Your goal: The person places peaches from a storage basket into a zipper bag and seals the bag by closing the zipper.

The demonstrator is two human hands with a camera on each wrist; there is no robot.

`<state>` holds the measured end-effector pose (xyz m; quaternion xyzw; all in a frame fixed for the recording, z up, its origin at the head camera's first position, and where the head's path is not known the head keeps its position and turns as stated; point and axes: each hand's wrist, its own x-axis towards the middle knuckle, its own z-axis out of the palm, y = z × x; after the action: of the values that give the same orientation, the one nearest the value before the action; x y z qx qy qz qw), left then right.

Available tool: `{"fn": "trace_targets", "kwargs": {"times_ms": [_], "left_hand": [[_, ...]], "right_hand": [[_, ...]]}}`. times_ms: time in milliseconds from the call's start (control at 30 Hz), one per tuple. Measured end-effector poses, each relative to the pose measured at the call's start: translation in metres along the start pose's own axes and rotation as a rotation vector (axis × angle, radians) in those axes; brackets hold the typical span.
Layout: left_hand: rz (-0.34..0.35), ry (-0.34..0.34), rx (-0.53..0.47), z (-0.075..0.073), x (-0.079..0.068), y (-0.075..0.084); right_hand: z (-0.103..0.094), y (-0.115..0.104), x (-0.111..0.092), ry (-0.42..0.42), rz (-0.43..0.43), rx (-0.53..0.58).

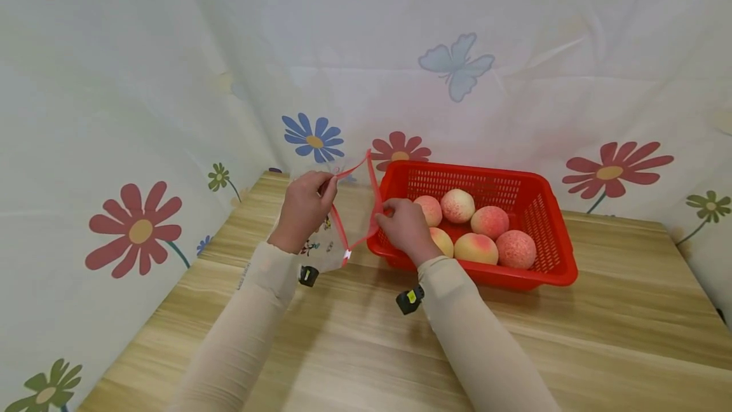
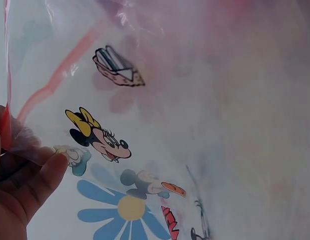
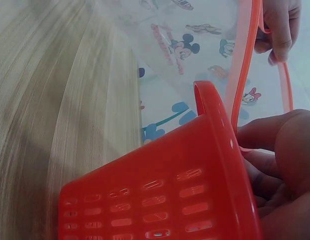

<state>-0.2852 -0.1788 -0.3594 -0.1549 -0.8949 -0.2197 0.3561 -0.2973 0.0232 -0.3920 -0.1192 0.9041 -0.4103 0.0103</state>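
Observation:
A clear plastic zip bag point(image 1: 321, 248) with a red zip edge and cartoon prints hangs between my hands, its mouth spread apart. My left hand point(image 1: 305, 208) pinches one side of the mouth between thumb and fingers. On the opposite side, my right hand point(image 1: 407, 227) pinches the red edge, close over the left end of the red basket point(image 1: 557, 234). A white slider point(image 1: 347, 254) sits at the near corner of the mouth. In the left wrist view the printed film point(image 2: 104, 142) fills most of the picture, and no contents show through it.
Several peaches point(image 1: 476, 248), pink and yellowish, lie in the slotted basket, some partly hidden by my right hand. The wood-grain table point(image 1: 354, 342) runs under everything. A flowered cloth point(image 1: 497, 119) hangs behind and at the left.

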Motion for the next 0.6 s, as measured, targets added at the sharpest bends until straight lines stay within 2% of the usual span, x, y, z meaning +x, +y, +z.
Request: {"fn": "trace_targets", "kwargs": {"times_ms": [367, 600], "left_hand": [[-0.034, -0.018, -0.043, 0.002, -0.002, 0.0], [-0.045, -0.027, -0.044, 0.004, -0.002, 0.0]], "right_hand": [[-0.002, 0.004, -0.002, -0.023, -0.019, -0.009], [-0.011, 0.01, -0.004, -0.064, 0.038, 0.035]]}}
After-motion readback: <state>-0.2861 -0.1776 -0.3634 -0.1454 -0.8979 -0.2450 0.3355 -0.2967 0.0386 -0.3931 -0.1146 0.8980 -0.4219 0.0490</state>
